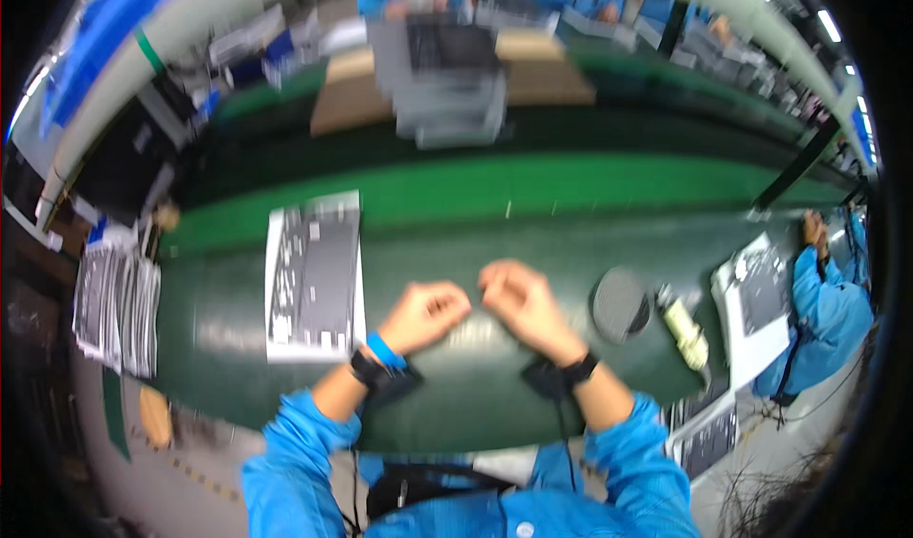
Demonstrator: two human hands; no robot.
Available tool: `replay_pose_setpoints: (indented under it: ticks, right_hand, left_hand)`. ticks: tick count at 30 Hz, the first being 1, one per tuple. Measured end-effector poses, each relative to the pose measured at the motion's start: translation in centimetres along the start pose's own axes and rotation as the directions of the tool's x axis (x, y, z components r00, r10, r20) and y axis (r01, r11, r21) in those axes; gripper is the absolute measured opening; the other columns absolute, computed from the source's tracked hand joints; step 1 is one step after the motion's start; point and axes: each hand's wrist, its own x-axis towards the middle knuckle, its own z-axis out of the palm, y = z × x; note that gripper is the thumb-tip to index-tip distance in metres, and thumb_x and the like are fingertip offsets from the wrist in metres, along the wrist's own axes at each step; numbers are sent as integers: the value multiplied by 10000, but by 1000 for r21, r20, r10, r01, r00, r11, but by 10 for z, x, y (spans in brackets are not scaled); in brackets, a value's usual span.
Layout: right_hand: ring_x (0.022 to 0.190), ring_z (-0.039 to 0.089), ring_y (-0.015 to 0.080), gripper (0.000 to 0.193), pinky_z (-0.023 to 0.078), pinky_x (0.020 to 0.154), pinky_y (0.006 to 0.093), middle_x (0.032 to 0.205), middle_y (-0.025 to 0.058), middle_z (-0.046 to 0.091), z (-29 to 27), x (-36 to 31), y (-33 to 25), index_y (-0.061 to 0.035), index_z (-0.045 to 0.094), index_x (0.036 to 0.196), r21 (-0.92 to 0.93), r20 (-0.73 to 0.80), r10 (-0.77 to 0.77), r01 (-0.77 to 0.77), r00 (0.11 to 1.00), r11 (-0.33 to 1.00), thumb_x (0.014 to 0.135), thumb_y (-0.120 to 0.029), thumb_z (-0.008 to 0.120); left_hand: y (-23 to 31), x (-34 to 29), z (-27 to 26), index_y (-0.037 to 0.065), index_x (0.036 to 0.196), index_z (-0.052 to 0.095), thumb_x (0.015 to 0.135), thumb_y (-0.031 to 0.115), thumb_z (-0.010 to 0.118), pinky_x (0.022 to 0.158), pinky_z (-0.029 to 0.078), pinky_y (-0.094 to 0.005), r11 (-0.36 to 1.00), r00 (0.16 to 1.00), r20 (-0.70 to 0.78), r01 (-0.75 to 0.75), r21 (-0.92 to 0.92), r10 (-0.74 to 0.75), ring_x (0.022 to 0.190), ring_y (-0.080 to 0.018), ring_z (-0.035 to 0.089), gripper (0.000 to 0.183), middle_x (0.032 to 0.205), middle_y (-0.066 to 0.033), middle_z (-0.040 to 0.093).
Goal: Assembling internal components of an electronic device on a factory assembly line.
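My left hand [430,316] and my right hand [529,312] hover close together above the middle of the dark green table [437,395], apart from each other. Both have curled fingers, thumb against fingertips. Anything between them is too small or blurred to make out. To the left of my left hand lies a flat dark panel with small white labels [328,281] on a white sheet [314,353]. Right of my right hand sits a round grey disc with a dark edge [621,305]. Beside it lies a cream-coloured hand-held power tool [685,334] with a cord.
A stack of panels [119,305] stands at the left edge, another [756,296] at the right. Beyond the green strip, grey panels [447,101] are piled on a brown board [547,84]. A co-worker's blue sleeve [813,291] is at far right. Cords hang from my wrist straps.
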Motion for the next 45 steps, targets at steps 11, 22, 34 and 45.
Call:
replay_pose_setpoints:
  ticks: [11,22,34,45]
  right_hand:
    - [717,634,155,198,503,670,302,800,66,678,0,-25,32,-62,628,1090,-77,134,80,-70,988,995,913,-148,606]
    - [700,634,161,177,488,642,308,775,60,676,-7,-16,29,-53,639,1072,-127,146,104,-86,984,988,909,-105,591]
    - [750,649,200,174,503,667,328,839,88,680,1,-24,31,-56,639,1059,-113,102,124,-113,987,987,893,-90,601]
    - [767,660,209,173,514,675,332,844,82,684,2,-23,33,-57,641,1047,-139,107,164,-149,981,979,881,-100,613]
  left_hand:
    - [-32,-1,27,11,883,691,933,176,664,570,457,-193,997,996,84,35,-65,-30,621,-34,579,174,698,1,661]
    - [-24,15,26,-8,844,690,902,122,679,526,436,-194,1000,999,35,-20,10,20,583,-25,566,143,685,-25,676]
    - [-29,10,27,-11,823,683,894,103,680,541,452,-200,998,998,41,-39,42,37,583,-41,585,134,679,-36,678]
    - [-27,15,28,-17,816,684,874,82,693,560,479,-208,999,1000,12,-27,30,27,599,-56,613,115,680,-44,687]
